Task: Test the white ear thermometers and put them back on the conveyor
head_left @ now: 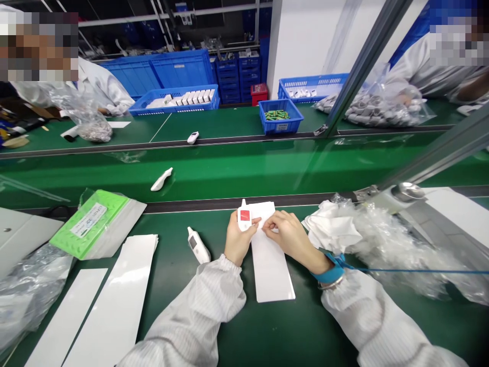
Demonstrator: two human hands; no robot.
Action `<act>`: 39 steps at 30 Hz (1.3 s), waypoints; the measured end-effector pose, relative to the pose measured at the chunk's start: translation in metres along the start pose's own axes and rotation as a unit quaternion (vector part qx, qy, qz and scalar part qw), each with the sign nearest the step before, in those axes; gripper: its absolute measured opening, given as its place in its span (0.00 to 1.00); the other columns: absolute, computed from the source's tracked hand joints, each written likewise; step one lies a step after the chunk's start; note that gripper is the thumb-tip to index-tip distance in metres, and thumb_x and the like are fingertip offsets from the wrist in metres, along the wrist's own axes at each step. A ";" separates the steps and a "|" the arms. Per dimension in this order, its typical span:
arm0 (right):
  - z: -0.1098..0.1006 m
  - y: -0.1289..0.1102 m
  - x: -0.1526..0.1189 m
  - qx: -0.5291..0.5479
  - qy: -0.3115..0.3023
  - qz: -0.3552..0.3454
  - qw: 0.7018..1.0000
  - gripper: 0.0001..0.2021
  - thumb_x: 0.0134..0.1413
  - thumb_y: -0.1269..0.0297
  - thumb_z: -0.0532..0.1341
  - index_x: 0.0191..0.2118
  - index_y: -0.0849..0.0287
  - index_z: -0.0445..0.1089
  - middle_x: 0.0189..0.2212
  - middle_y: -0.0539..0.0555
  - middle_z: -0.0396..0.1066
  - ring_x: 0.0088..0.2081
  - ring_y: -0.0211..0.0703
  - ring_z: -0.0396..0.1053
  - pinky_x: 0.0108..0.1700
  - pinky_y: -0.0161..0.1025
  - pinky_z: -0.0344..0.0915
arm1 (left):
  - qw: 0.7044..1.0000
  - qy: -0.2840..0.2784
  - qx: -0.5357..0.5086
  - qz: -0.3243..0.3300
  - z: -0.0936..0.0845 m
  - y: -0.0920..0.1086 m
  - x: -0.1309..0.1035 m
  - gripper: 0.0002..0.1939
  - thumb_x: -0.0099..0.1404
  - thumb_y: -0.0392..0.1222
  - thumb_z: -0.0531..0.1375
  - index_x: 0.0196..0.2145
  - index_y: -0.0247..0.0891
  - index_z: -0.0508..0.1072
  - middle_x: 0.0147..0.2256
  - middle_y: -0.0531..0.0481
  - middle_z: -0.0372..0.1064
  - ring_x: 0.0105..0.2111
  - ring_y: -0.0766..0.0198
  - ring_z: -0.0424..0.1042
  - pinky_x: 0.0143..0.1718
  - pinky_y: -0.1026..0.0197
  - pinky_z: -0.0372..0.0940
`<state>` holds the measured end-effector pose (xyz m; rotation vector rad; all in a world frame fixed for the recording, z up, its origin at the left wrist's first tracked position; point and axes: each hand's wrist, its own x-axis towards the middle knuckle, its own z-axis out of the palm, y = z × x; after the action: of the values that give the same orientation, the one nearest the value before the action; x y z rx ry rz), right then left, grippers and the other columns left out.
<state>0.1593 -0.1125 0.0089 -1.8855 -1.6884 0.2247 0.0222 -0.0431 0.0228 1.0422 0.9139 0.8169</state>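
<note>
Left hand: grip closed on white device | right hand: pinches label sheet at 12 o'clock | device judged light, rigid, smooth; hold by its sides.

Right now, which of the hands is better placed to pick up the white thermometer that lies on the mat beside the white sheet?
Probably left. The left hand is nearer to the lying thermometer, though it holds a red-screened thermometer; the right hand is across the white sheet.
</note>
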 end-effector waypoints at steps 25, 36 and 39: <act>-0.091 -0.064 -0.011 0.275 -0.036 -0.062 0.959 0.05 0.58 0.70 0.64 0.32 0.55 0.72 0.31 0.47 0.72 0.35 0.37 0.68 0.38 0.35 0.66 | 0.988 -0.152 0.020 0.005 0.018 0.049 -0.040 0.26 0.53 0.35 0.66 0.48 0.39 0.63 0.26 0.58 0.68 0.19 0.69 0.67 0.16 0.68 0.61; -0.116 -0.065 -0.016 0.213 0.107 -0.113 0.964 0.07 0.56 0.76 0.63 0.33 0.55 0.69 0.44 0.49 0.73 0.49 0.43 0.62 0.52 0.42 0.61 | 0.972 -0.225 0.040 -0.053 0.040 0.080 -0.078 0.26 0.59 0.33 0.61 0.53 0.43 0.57 0.24 0.63 0.63 0.12 0.78 0.55 0.14 0.70 0.57; -0.115 -0.067 -0.015 0.218 0.111 -0.107 0.963 0.08 0.56 0.76 0.64 0.32 0.55 0.70 0.43 0.49 0.73 0.48 0.43 0.63 0.51 0.42 0.62 | 0.970 -0.232 0.048 -0.049 0.038 0.081 -0.078 0.25 0.60 0.32 0.61 0.52 0.44 0.57 0.27 0.61 0.65 0.13 0.79 0.55 0.13 0.71 0.56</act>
<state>0.1566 -0.1617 0.1336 -1.3418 -1.5257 0.2619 0.0156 -0.1016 0.1253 1.1984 0.6004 0.4198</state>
